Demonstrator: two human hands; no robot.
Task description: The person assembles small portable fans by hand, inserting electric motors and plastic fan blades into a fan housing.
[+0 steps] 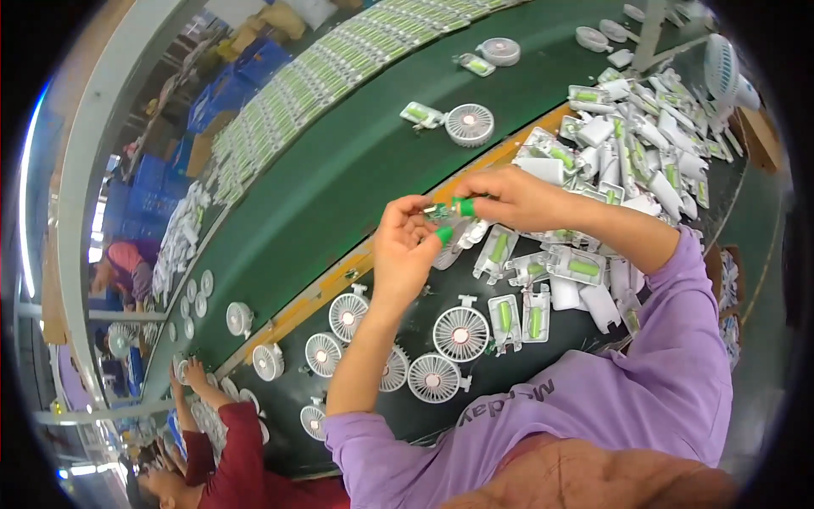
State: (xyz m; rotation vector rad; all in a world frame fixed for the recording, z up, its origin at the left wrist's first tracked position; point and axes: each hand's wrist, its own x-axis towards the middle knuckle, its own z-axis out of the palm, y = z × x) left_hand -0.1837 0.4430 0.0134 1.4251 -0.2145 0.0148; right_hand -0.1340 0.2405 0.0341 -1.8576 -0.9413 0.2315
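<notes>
Near the centre is a small green circuit board (pixel 436 212), with a white fan head (pixel 448 254) just beneath at six o'clock. My left hand (pixel 402 248) holds it from eight o'clock, fingers curled narrowly round its edge. My right hand (pixel 509 197), at three, has thumb and forefinger pinched at the other end, on what I cannot tell. White handle cases (pixel 598 131) pile at two; fans (pixel 347 316) lie at seven. I'd keep the left grip light and still, making only small right-hand moves.

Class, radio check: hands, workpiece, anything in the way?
Left hand, right hand at small green circuit board; grip unclear. White fan heads nearby. Possible clutter: white housings heaped at right.
</notes>
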